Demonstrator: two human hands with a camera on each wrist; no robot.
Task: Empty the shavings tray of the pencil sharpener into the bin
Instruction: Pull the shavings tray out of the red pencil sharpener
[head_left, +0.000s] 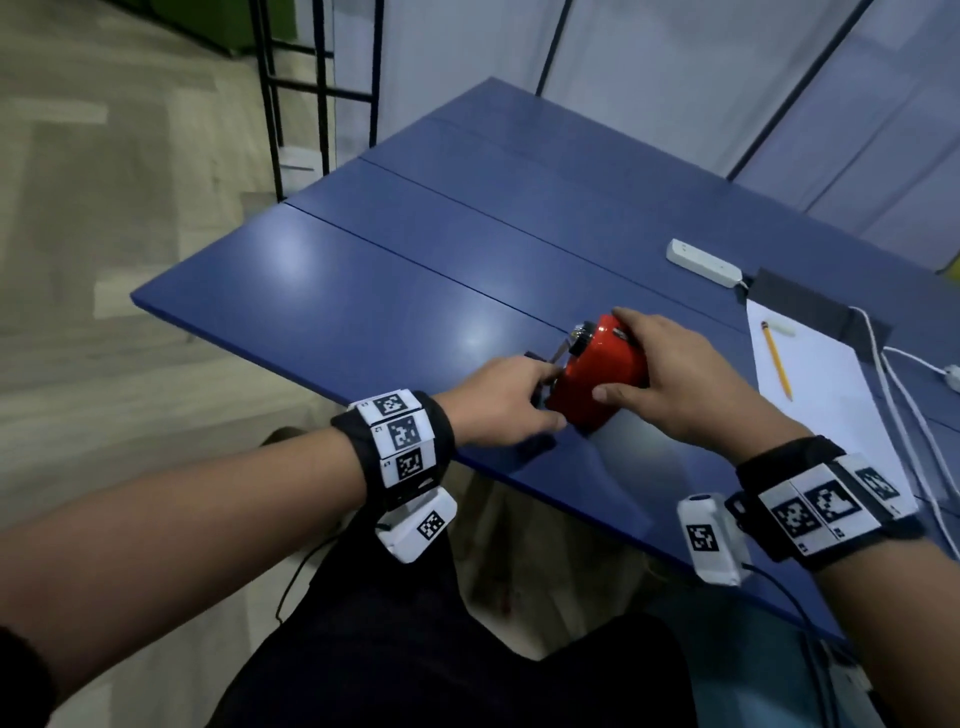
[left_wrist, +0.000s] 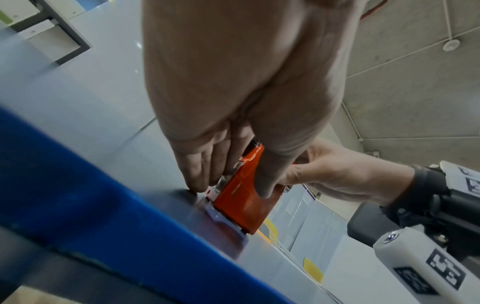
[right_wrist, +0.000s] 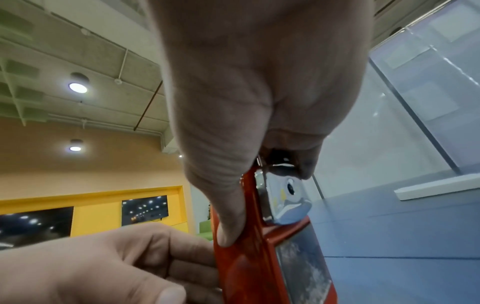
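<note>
The red pencil sharpener (head_left: 597, 382) stands on the blue table (head_left: 395, 291), close to its near edge. My right hand (head_left: 613, 356) grips the body from above, thumb on the near red side and fingers over the top. My left hand (head_left: 550, 395) pinches the sharpener's lower left end, thumb on the red side (left_wrist: 244, 197), fingertips (left_wrist: 197, 186) down at its base. In the right wrist view a chrome plate with the pencil hole (right_wrist: 288, 187) sits above the clear shavings tray (right_wrist: 303, 267), which has grey shavings inside. I see no bin.
To the right lie a white sheet of paper (head_left: 831, 415), a yellow pencil (head_left: 776, 366) and a white eraser (head_left: 779, 328). A white power strip (head_left: 704, 261) and white cables (head_left: 893, 395) run along the right side. A black metal frame (head_left: 322, 93) stands beyond the table.
</note>
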